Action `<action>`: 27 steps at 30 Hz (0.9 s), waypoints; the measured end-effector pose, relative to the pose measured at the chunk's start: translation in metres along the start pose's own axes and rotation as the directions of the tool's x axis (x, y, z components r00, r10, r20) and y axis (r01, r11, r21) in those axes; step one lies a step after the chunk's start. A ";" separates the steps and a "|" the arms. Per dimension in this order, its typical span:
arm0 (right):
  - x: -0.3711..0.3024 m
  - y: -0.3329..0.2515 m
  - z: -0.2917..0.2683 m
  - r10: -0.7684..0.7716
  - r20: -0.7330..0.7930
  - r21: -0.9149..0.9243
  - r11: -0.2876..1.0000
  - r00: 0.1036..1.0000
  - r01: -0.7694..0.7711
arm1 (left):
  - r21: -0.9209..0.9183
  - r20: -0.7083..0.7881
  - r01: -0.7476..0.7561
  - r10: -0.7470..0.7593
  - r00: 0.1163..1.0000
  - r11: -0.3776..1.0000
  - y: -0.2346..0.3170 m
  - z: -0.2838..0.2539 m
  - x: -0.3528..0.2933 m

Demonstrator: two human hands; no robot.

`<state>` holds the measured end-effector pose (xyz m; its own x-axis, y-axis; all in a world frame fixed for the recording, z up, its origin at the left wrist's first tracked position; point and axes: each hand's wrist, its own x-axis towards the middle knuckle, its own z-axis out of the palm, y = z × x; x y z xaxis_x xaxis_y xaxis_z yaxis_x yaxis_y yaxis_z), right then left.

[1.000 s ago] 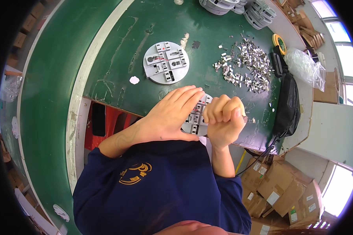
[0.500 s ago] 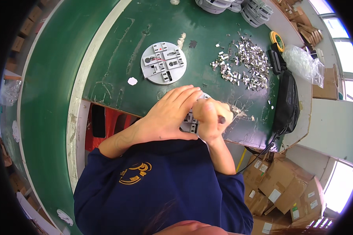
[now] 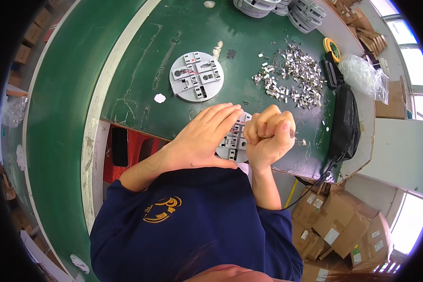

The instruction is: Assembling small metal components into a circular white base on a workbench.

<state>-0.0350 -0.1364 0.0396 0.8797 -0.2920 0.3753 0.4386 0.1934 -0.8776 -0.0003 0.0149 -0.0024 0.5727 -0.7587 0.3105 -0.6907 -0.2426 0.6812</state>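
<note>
My left hand (image 3: 199, 136) is laid along the left side of a grey round plastic base (image 3: 239, 141) at the table's near edge. Its fingers reach over the far rim and its thumb stretches along the near side, holding the base. White slotted blocks show on the base. Just to the right, my right hand (image 3: 270, 136) is closed in a fist around a tool, of which only a dark round end (image 3: 292, 134) shows; its kind is hidden. Farther off lies a second grey round base (image 3: 197, 91) with similar blocks and red wires.
A pile of small metal clips (image 3: 298, 75) spreads over the right of the green table. Beyond stand stacked grey round parts (image 3: 308, 16). Yellow tape (image 3: 331, 49), a clear plastic bag (image 3: 362, 75) and a black bag (image 3: 345, 122) line the right edge. Cardboard boxes (image 3: 336, 221) lie below.
My right fist has moved right and turned, off the top of the near base, so more of its blocks show. My left hand has stayed in place.
</note>
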 end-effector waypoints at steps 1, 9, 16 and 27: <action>0.001 0.001 0.000 -0.007 -0.013 -0.018 1.000 1.000 0.006 | -0.001 0.001 0.004 -0.004 1.000 1.000 0.000 -0.001 0.001; -0.007 0.014 0.006 -0.114 0.010 -0.262 0.958 0.993 0.113 | 0.002 -0.013 -0.028 0.028 1.000 1.000 -0.001 0.000 0.003; 0.007 0.006 -0.017 0.125 0.122 0.406 0.899 0.985 -0.164 | 0.012 -0.010 -0.014 0.014 1.000 1.000 0.000 0.000 0.000; -0.004 0.014 -0.013 -0.148 0.319 -0.115 0.974 0.936 0.193 | -0.030 -0.009 -0.003 0.002 1.000 1.000 -0.002 0.000 0.002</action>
<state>-0.0348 -0.1448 0.0217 0.8172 -0.0037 0.5763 0.5762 0.0247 -0.8169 0.0022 0.0134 -0.0033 0.5751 -0.7536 0.3184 -0.6788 -0.2223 0.6999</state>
